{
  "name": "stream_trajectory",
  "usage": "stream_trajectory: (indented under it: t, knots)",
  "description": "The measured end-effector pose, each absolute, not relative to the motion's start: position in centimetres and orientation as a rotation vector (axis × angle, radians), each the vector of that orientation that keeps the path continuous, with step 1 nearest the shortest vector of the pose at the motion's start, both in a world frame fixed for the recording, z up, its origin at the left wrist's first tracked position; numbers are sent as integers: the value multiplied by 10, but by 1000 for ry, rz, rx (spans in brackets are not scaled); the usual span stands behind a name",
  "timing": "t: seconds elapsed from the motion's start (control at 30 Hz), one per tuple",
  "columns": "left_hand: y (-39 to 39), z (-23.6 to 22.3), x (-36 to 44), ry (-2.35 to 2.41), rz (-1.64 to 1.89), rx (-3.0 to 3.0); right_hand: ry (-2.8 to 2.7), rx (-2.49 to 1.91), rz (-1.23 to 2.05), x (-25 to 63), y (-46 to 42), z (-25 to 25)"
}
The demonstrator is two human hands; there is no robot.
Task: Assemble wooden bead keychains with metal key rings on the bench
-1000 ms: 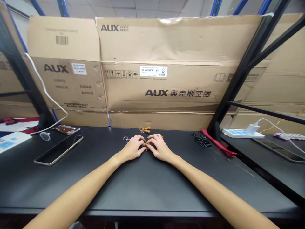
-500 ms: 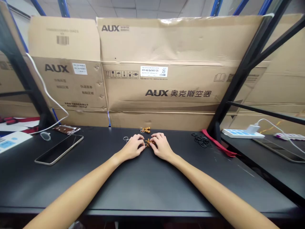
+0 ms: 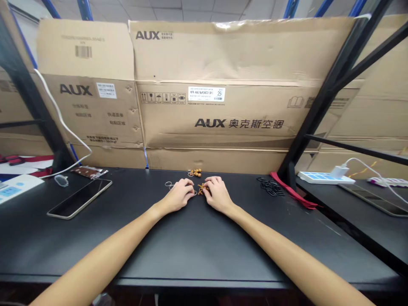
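Observation:
My left hand [image 3: 178, 196] is closed, its thumb and fingers pinched at a small metal ring [image 3: 195, 193] whose edge shows at the fingertips. Opposite it, my right hand [image 3: 218, 196] has its fingers curled around an orange-brown beaded keychain [image 3: 201, 189], partly hidden by the fingers. A second orange-brown beaded keychain [image 3: 195, 173] lies just behind, near the cardboard. Beside the left knuckles rest some loose metal rings [image 3: 168, 184], partly covered by that hand.
On the left lie a phone [image 3: 80, 199], a wrapped packet [image 3: 88, 171], a clear oval piece [image 3: 61, 181] and a white power strip [image 3: 19, 187]. To the right are a pile of black rings [image 3: 270, 187] and a red strap [image 3: 295, 193]. Cardboard [image 3: 216, 161] stands behind the black table [image 3: 197, 250].
The beaded keychain in my right hand has shifted slightly right and turned. A ring edge now shows more plainly at my left fingertips, and the gap between the hands is a little wider.

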State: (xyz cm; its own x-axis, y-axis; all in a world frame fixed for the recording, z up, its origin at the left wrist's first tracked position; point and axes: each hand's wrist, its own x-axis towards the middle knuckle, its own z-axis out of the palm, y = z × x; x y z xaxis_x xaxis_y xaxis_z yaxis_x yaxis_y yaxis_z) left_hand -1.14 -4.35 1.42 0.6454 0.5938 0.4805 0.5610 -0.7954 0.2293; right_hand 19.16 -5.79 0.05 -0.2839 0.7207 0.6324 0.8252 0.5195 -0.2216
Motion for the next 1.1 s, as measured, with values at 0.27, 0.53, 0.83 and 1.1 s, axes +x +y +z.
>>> stream_trajectory:
  t: [0.27,0.53,0.83,1.1]
  knots:
    - [-43,14,-15,1038,827,2858,-2119,-1174,-171,190,-61,1]
    - [-42,23,-24,1269,714,3022,-2093,-1360,-257,191,-61,0]
    - [-27,22,-42,1324,739,2887,-2097,-1381,-258,192,-62,2]
    - [-16,30,-63,1306,637,2694,-2128,-1506,-160,195,-59,0]
